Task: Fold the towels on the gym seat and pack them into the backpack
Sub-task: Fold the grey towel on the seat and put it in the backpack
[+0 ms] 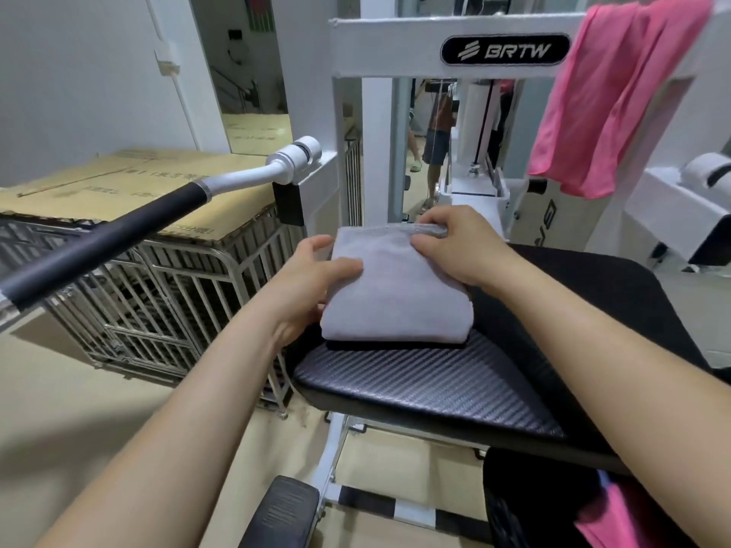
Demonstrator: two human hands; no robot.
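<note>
A grey towel point(391, 298), folded into a thick rectangle, lies on the black gym seat point(415, 381). My left hand point(312, 282) grips its left side, thumb on top and fingers under the edge. My right hand point(455, 247) pinches its far right corner. A pink towel point(609, 96) hangs over the white machine frame at the upper right. A black backpack point(546, 504) sits at the lower right below the seat, with pink cloth point(629, 520) showing in it.
A white machine arm with a black grip point(103, 243) juts out on the left. Behind it stands a metal cage point(150, 294) topped with cardboard. The white frame point(447, 45) rises behind the seat. A foot pad point(281, 512) lies on the floor below.
</note>
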